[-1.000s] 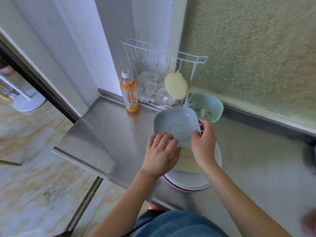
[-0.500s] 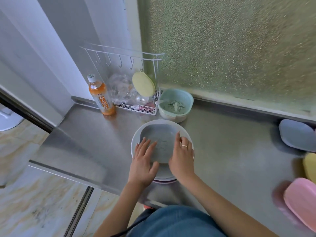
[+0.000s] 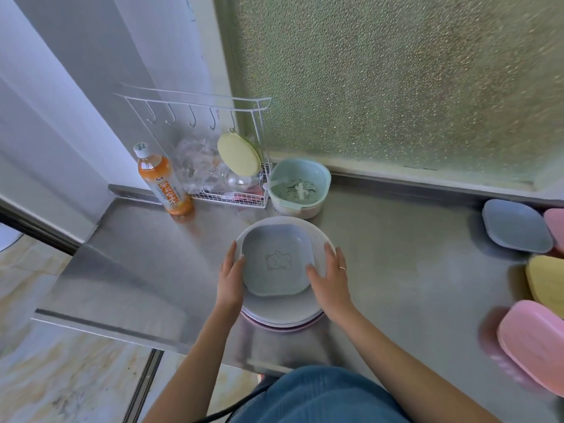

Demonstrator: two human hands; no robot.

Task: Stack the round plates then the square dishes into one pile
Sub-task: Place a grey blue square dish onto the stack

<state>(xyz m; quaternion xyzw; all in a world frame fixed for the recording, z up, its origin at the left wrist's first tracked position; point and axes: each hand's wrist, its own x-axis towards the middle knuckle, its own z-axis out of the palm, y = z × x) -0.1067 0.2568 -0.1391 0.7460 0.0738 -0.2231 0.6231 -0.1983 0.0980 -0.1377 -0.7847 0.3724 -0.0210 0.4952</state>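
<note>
A pile of round plates (image 3: 283, 312), white on top and pink at the bottom, stands at the front of the steel counter. A grey-blue square dish (image 3: 276, 259) with a bear outline lies face up on top of the pile. My left hand (image 3: 231, 277) rests against the dish's left edge and my right hand (image 3: 329, 277) against its right edge, fingers spread. Further square dishes lie at the far right: a grey-blue one (image 3: 515, 225), a yellow one (image 3: 546, 280) and a pink one (image 3: 535, 343), plus a pink edge (image 3: 557, 224) behind.
A white wire rack (image 3: 201, 154) with hooks, a yellow sponge (image 3: 238, 156) and plastic bags stands at the back. An orange drink bottle (image 3: 161, 181) stands left of it and a green strainer bowl (image 3: 299, 189) right of it. The counter's edge (image 3: 100, 328) drops off at front left.
The grey-blue square dish came down from a tilted hold onto the round plates. My hands then slid from its inside out to its left and right edges.
</note>
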